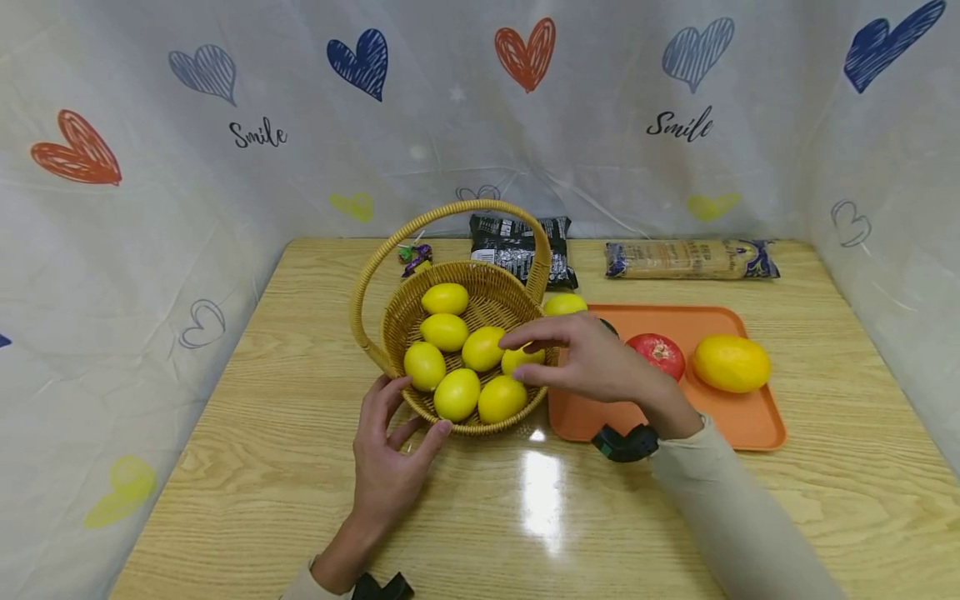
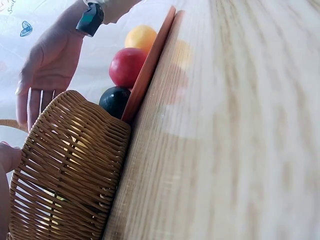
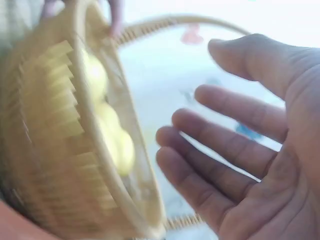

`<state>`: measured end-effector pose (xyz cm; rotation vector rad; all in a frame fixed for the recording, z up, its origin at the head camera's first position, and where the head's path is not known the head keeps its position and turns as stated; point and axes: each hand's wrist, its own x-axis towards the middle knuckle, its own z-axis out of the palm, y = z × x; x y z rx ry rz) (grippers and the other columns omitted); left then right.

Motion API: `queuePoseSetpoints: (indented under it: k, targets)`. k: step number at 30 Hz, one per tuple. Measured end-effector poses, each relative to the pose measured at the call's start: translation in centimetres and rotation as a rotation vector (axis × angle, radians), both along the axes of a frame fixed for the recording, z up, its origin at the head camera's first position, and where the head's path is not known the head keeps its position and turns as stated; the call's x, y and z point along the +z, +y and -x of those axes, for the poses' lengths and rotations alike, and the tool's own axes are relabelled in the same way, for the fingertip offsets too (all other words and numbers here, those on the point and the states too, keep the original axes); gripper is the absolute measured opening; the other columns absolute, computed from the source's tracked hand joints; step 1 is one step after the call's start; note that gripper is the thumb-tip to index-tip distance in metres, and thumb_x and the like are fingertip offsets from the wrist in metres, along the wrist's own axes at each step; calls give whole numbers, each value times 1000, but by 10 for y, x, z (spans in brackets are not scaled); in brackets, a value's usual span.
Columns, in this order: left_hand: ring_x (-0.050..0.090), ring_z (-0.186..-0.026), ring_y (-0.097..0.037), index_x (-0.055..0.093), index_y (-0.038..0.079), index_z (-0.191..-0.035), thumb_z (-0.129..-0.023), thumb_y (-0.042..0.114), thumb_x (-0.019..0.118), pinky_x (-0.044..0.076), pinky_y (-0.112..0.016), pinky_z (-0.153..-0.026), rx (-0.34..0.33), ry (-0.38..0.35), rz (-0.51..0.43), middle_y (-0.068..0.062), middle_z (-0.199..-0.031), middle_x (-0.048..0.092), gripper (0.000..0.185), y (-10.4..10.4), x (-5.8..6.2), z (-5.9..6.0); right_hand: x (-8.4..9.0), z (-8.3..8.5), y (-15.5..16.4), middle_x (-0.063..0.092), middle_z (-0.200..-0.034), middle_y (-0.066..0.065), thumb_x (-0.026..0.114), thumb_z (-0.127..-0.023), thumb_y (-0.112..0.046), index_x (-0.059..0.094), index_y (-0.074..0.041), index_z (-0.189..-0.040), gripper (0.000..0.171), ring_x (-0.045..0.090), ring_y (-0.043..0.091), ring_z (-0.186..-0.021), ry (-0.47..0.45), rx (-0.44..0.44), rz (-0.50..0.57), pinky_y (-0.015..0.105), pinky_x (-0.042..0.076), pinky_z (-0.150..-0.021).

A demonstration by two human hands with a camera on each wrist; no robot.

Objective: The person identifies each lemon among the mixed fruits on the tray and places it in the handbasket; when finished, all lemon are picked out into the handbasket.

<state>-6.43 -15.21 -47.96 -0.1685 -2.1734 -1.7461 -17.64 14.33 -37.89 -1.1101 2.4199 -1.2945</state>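
Note:
A round wicker basket (image 1: 468, 429) with a tall arched handle holds several yellow lemons (image 1: 457, 394). At its near left rim, my left hand (image 1: 393, 462) grips the basket, with fingers at the left side and the thumb at the front. My right hand (image 1: 592, 358) hovers over the right part of the basket, above a lemon (image 1: 522, 360) that it partly covers. In the right wrist view the fingers (image 3: 215, 145) of this hand are extended and apart, with nothing in them. One more lemon (image 1: 566, 304) lies outside, just past the basket's right rim.
To the right, an orange tray (image 1: 675, 429) bears a red round fruit (image 1: 656, 354), a large yellow oval fruit (image 1: 731, 363) and a dark green round thing (image 2: 115, 101). Behind are wrapped candies (image 1: 416, 258), a black packet (image 1: 517, 246) and a long noodle-like packet (image 1: 690, 259). A patterned curtain (image 1: 420, 142) encloses the table.

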Motion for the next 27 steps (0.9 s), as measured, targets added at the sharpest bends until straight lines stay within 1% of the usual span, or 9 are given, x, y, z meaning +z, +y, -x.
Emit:
queuePoseSetpoints:
  k: [4,6,9,11,13,16,18,24,27]
  targets:
    - [49,-149,-49,54,0,-153,-90,-1,87,65,-26,-97,3,-1,3,-26,-168,34,72,0,0,0,0,14,23,77,-134,-2,81,-102,-19,78,-23,-135,33,75,22,-105,-67,-90,106,31,65,-90]
    - [49,-149,-49,54,0,-153,-90,-1,87,65,-26,-98,3,0,3,-27,-168,34,72,0,0,1,-2,21,34,77,-134,6,81,-102,-14,78,-17,-135,33,75,26,-119,-93,-132,160,31,64,-101]
    - [49,-149,-49,54,0,-153,-90,-1,87,65,-26,-98,2,1,0,-26,-168,34,72,-1,-1,1,-4,28,46,76,-134,14,81,-101,-12,78,-13,-134,32,74,32,-122,-133,-207,210,29,63,-104]
    - [49,-149,-49,54,0,-153,-90,-2,87,65,-26,-98,0,1,-4,-26,-168,34,72,-1,-1,1,-6,32,51,76,-134,17,80,-102,-14,78,-10,-134,32,74,31,-121,-143,-253,208,25,63,-103]
    - [48,-149,-49,53,0,-153,-90,-2,87,65,-26,-98,-1,2,-6,-26,-168,35,72,-1,-1,1,-8,35,54,76,-134,16,81,-102,-18,79,-13,-133,32,75,26,-120,-148,-296,192,21,62,-101]
    - [48,-149,-49,53,0,-153,-90,-2,87,65,-26,-98,-1,0,-8,-26,-168,34,72,-1,-2,0,-13,40,56,75,-136,16,82,-102,-22,79,-15,-133,32,75,22,-120,-142,-336,160,20,62,-101]
    - [48,-150,-49,53,0,-153,-90,-2,87,65,-26,-98,-1,-1,-8,-26,-168,34,72,-1,-2,0,-16,43,55,75,-137,14,83,-101,-22,79,-16,-133,33,75,25,-121,-123,-352,135,26,63,-103]
    - [48,-150,-50,53,0,-154,-90,-2,87,65,-26,-99,-4,2,-7,-27,-168,34,71,-1,-2,1,-27,52,53,73,-142,12,83,-100,-23,77,-11,-137,39,71,38,-128,-19,-351,13,55,60,-111]
    - [48,-149,-50,53,-1,-153,-90,-2,87,65,-26,-98,-4,4,-8,-27,-167,34,71,0,-2,1,-32,55,51,74,-141,13,83,-100,-23,77,-11,-137,40,70,38,-130,31,-342,-54,59,60,-110]
